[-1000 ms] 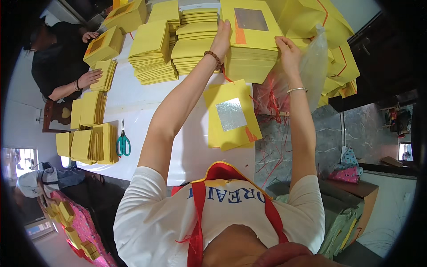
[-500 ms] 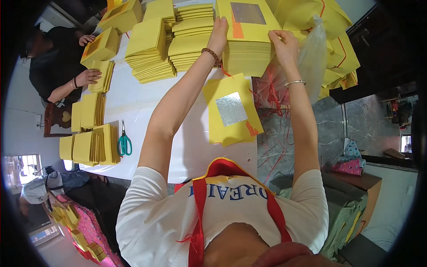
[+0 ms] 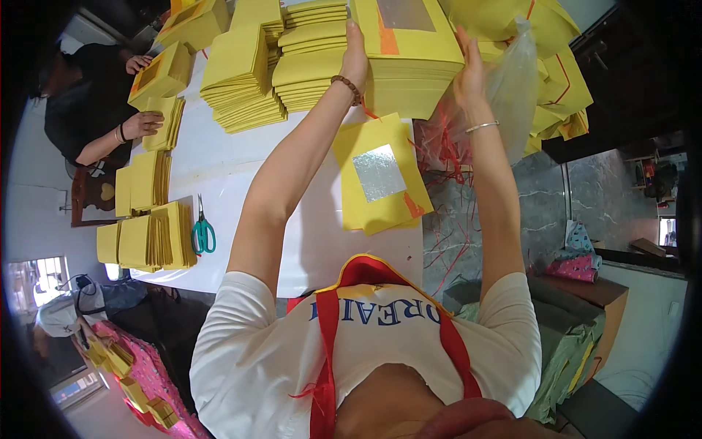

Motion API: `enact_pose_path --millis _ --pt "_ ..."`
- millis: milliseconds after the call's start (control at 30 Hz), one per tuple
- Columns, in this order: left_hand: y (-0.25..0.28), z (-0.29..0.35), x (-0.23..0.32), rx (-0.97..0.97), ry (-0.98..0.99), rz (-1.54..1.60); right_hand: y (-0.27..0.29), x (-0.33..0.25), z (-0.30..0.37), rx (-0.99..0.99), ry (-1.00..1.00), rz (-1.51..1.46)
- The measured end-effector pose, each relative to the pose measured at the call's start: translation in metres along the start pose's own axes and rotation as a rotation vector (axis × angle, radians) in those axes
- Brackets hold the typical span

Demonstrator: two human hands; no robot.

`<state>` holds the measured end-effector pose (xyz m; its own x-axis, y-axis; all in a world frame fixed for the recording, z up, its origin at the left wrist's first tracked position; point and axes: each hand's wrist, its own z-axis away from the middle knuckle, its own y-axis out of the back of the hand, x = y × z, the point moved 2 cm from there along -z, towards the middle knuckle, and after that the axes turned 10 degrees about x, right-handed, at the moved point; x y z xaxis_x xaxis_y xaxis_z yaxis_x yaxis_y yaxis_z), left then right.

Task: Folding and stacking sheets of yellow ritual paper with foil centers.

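A tall stack of yellow card pieces (image 3: 409,84) stands at the far edge of my reach. Its top piece has a grey window patch and an orange strip. Along the stack's left side lies my left hand (image 3: 355,60), fingers stretched out. My right hand (image 3: 469,77) is upright at the right side, its fingers straight and the palm toward the stack. Neither hand grasps a piece. Nearer to me, a few loose yellow cards (image 3: 355,208) lie overlapped on the white table (image 3: 311,245), with a silver square and an orange mark on the top one.
Folded yellow stacks (image 3: 234,66) fill the table's far left. Teal-handled scissors (image 3: 203,235) lie beside yellow bundles (image 3: 150,241). A co-worker's hand (image 3: 150,123) rests on another bundle. At right are a clear plastic bag (image 3: 512,95), red strings (image 3: 457,164) and piled yellow pieces (image 3: 563,88).
My right hand has gone from pinching the stack's top right corner to lying straight along its right side. My left hand has stayed on the left side, shifting slightly.
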<state>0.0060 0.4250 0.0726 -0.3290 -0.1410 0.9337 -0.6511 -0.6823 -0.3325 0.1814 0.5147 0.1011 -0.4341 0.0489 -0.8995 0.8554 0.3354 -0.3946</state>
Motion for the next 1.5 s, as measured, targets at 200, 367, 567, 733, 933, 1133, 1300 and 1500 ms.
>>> enact_pose_path --millis 200,367,567,733,933,1133,1300,1500 --pt "-0.012 0.025 0.016 -0.053 0.011 0.011 0.010 0.004 0.000 -0.029 -0.045 -0.040" --pt "-0.003 0.041 0.016 -0.186 -0.060 0.117 0.028 0.014 0.008 -0.004 -0.057 -0.172" --pt "0.026 0.068 -0.048 -0.163 -0.046 -0.008 0.053 0.072 0.058 0.171 -0.158 -0.079" --pt "0.057 0.064 -0.095 -0.149 0.227 -0.285 0.045 0.099 0.076 0.156 -0.206 0.016" --pt "0.059 0.069 -0.101 -0.176 0.122 -0.314 0.053 0.102 0.069 0.136 -0.219 0.066" --pt "0.059 0.063 -0.083 -0.075 0.272 -0.301 0.047 0.081 0.061 0.172 -0.217 0.106" --pt "0.059 0.065 -0.029 0.241 -0.515 -0.288 0.046 0.075 0.059 0.148 -0.152 0.106" --pt "0.007 0.065 0.060 0.176 -1.467 -1.057 0.045 0.071 0.058 0.174 -0.166 0.122"
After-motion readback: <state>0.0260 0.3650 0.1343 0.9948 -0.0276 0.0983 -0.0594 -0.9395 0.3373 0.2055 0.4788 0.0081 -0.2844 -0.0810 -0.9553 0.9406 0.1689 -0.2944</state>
